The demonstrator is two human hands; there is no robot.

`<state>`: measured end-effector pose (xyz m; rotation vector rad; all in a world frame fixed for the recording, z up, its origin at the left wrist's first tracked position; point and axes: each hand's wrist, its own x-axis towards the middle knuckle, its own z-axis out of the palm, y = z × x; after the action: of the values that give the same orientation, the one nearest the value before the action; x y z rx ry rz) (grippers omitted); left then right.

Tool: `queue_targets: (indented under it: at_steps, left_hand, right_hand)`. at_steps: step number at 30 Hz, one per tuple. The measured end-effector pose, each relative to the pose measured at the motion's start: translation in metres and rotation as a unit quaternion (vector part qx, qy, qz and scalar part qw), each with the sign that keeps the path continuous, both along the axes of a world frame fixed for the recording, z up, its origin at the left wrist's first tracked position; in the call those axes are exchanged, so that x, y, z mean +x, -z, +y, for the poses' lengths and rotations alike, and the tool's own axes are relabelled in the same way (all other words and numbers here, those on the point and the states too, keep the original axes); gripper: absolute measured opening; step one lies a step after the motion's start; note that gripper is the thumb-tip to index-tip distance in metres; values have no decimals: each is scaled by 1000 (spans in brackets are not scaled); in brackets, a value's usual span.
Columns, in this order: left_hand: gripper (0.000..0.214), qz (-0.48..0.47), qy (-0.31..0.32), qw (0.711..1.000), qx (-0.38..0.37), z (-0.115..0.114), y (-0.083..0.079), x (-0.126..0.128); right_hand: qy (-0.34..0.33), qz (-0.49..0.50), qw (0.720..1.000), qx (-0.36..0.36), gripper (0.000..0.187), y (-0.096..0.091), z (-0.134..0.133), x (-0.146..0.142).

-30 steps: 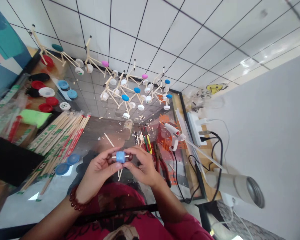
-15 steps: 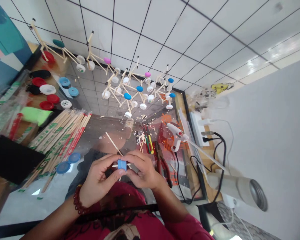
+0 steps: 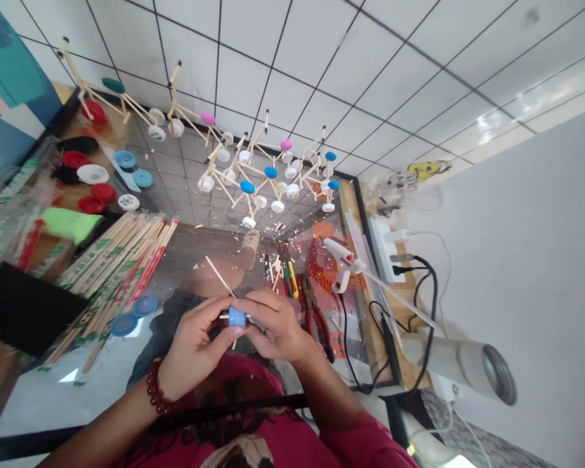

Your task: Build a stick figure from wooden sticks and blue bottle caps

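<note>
Low over the glass tabletop, my left hand (image 3: 195,344) pinches a blue bottle cap piece (image 3: 237,316) between thumb and fingers. It looks like two caps set face to face, with a thin wooden stick end poking out on its left. My right hand (image 3: 275,325) grips the same piece from the other side, fingers closed against it. A longer wooden stick (image 3: 219,276) slants up and away from between my hands; how it joins the caps is hidden by my fingers.
Several small stick bicycles (image 3: 246,187) with cap wheels stand at the back. Wrapped chopsticks (image 3: 117,279) and loose blue caps (image 3: 123,324) lie left. To the right are pliers (image 3: 316,318), a cutter knife (image 3: 291,276), a glue gun (image 3: 342,260) with its cord, and a power strip (image 3: 387,250).
The blue cap piece has turned slightly between my fingers. Both hands stay in nearly the same place, and the view has shifted a little.
</note>
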<state>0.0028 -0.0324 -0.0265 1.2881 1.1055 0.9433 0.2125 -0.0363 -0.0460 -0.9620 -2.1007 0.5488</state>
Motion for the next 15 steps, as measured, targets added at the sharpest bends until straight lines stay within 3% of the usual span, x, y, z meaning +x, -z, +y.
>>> queue_targets:
  at_steps: [5, 9, 10, 13, 15]
  left_hand:
    - [27, -55, -21, 997, -43, -3, 7, 7]
    - [56, -141, -84, 983, -85, -2, 7, 6]
    - [54, -143, -113, 981, -72, 0, 6, 4]
    - [17, -125, -195, 973, -20, 6, 6, -5]
    - [17, -141, -219, 965, -21, 11, 8, -9]
  right_hand:
    - [16, 16, 1000, -20, 45, 3, 1, -3]
    - [105, 60, 990, -73, 37, 7, 8, -4]
    - [130, 60, 986, -82, 38, 8, 10, -4]
    - [178, 21, 980, -88, 37, 16, 17, 0]
    - [194, -39, 977, -79, 35, 21, 21, 3]
